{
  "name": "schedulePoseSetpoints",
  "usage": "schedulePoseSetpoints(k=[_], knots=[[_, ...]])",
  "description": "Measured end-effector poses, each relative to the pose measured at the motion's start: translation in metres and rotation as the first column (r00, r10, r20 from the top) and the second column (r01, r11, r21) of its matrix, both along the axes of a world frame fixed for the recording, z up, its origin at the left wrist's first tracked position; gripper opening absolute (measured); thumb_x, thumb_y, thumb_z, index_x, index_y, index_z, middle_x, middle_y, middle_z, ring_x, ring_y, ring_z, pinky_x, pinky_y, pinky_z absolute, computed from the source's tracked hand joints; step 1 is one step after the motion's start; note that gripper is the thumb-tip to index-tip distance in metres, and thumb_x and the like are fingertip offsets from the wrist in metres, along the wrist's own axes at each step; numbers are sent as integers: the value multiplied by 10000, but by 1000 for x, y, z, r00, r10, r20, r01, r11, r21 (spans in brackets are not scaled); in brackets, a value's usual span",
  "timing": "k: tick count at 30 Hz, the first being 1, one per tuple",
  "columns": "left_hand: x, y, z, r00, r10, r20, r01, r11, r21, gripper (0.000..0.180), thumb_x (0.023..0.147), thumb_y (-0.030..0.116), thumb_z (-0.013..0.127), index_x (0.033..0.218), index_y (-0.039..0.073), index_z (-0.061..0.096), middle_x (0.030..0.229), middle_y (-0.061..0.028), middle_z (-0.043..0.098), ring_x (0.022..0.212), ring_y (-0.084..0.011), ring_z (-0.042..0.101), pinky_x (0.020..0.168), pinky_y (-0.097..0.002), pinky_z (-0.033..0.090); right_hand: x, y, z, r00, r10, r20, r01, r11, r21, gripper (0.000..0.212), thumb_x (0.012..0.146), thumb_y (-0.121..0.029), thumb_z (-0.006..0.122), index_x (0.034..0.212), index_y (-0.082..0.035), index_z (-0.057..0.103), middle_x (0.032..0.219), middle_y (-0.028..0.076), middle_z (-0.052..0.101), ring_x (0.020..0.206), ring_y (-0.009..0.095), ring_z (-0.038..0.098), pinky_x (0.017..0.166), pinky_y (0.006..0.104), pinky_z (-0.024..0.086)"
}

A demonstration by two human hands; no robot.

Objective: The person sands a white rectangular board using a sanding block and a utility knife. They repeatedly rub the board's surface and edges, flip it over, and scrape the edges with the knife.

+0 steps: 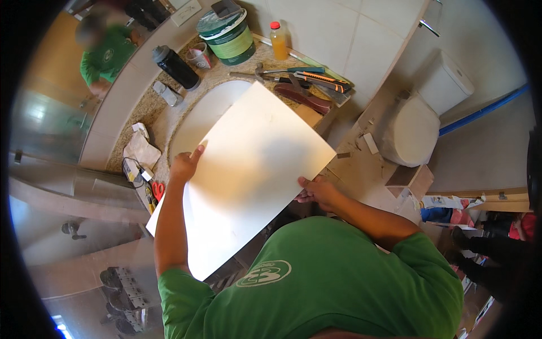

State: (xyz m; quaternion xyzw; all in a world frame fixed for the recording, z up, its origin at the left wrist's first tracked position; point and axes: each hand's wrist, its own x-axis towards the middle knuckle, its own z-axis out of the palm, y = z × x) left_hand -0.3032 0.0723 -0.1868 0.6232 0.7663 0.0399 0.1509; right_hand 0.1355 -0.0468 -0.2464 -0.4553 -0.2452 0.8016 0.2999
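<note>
A large white rectangular panel (243,175) is held in front of me, tilted over the round basin (186,124) and part of the counter. My left hand (185,164) grips its left edge, the thumb lying on the upper face and the other fingers mostly out of sight. On the opposite edge, near the right corner, my right hand (317,192) pinches the panel with the thumb on top. A soft shadow falls across the panel's middle and right part. Whatever lies directly beneath it is hidden.
Along the granite counter (121,133) stand a green bucket (228,42), orange-juice bottle (278,42), dark flask (176,68), cup (199,55) and red-handled scissors (158,190). A hammer (291,70) and other tools lie behind the basin. Right are a toilet (412,130) and wooden box (409,182); another person's legs (480,254) show.
</note>
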Motion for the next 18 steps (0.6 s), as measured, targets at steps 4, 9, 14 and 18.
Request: schedulePoseSetpoints(k=[4,9,14,18], knots=[[15,-23,78,999,42,30,-45,988,144,826,981,731,490,861,-57,707,729,-242,654,711,-353,640,734,-476,502,9,15,40,987,-64,150,35,982,185,350,1001,-411,692,1083,-71,674,936,35,733,745,127,675,681,283,569],[45,-55,199,985,-21,173,-56,902,428,807,1015,692,476,819,-61,689,691,-196,628,690,-270,610,694,-433,504,34,57,142,951,-307,-31,273,788,552,358,977,-401,726,1087,-64,674,975,27,707,804,109,640,689,268,527],[80,-97,310,998,51,26,-54,699,713,799,999,730,464,1041,-33,699,807,-147,655,826,-235,635,784,-373,508,42,114,283,867,-344,-360,492,485,723,427,1002,-388,696,1247,-42,649,1181,60,679,1094,164,627,988,310,485],[97,-126,360,981,102,163,-192,570,799,882,906,827,512,1231,32,709,1027,-167,730,1015,-307,687,949,-434,505,23,119,376,856,-223,-465,509,217,833,499,1043,-345,596,1361,37,549,1335,211,631,1224,310,614,1078,420,475]])
